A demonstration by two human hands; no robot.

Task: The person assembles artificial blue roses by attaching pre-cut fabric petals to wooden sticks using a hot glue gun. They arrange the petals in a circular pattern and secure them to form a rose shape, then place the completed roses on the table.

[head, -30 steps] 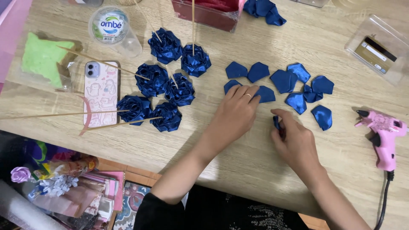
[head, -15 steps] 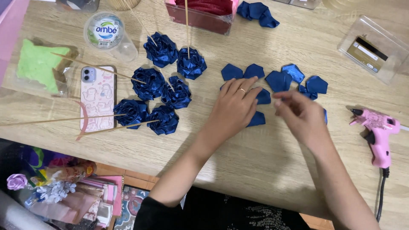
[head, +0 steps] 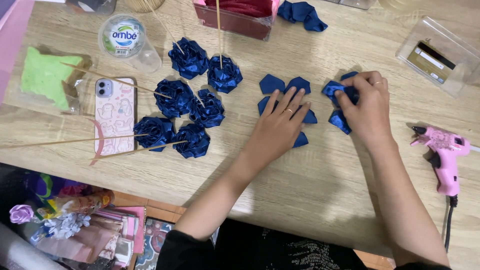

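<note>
Woodgrain table; hands on glossy blue satin petals.

Both forearms are bare from elbow to wrist, with no watch or bracelet. The left hand wears a thin ring on one finger, seen at about 1 o'clock on the hand. The right hand also wears a slim ring, near 1 o'clock. At 6 o'clock of the view, a black garment with faint pale print covers the torso.

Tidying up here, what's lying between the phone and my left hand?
In the head view, blue ribbon roses on sticks lie between the phone and your left hand.
</note>
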